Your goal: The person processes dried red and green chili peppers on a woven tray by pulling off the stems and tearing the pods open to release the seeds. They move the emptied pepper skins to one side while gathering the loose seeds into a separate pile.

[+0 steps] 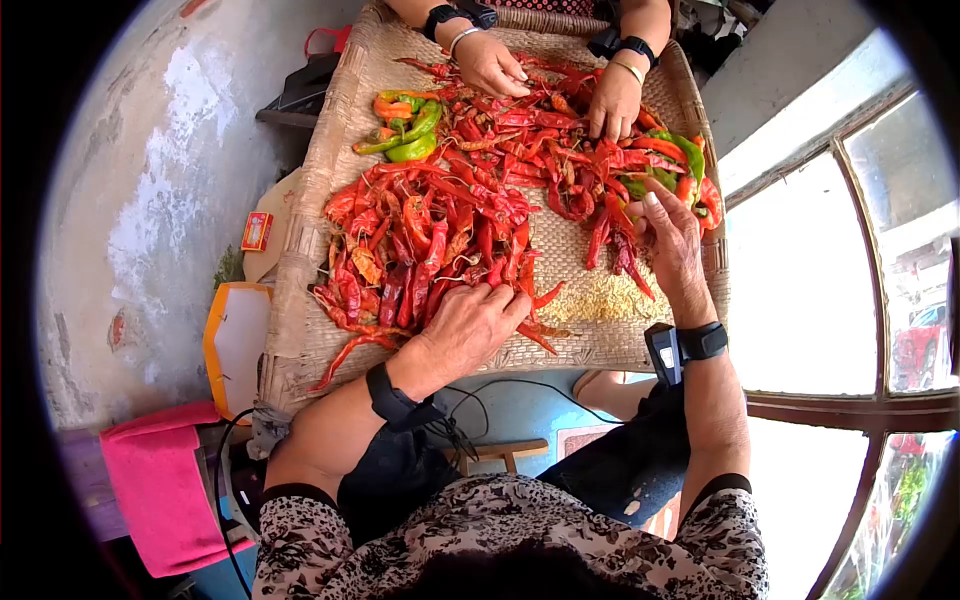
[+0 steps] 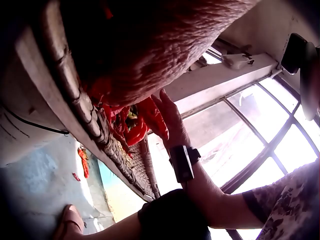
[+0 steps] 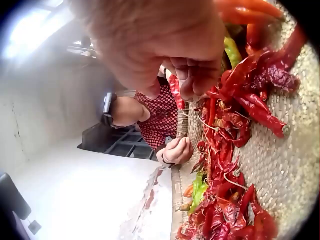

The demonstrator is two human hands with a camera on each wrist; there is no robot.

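My left hand (image 1: 470, 325) rests on the near edge of a heap of dried red chili peppers (image 1: 430, 225), its fingers bent down over them. What those fingers may hold is hidden. My right hand (image 1: 675, 240) hovers at the right of the tray, beside fresh red and green peppers (image 1: 690, 160). In the right wrist view its fingers (image 3: 192, 82) are loosely bent, thumb apart, and a red chili (image 3: 176, 92) appears beyond them. Across the tray, another person's one hand (image 1: 492, 68) hangs over the chilies; the other hand (image 1: 614, 103) touches some at the right.
A woven tray (image 1: 290, 300) with a raised rim holds the peppers. Yellow seeds (image 1: 610, 298) lie near its front. Green and orange peppers (image 1: 405, 130) sit at the back left. A window (image 1: 800, 290) stands to the right, a pink cloth (image 1: 165, 490) at lower left. Black cables (image 1: 480, 400) hang below.
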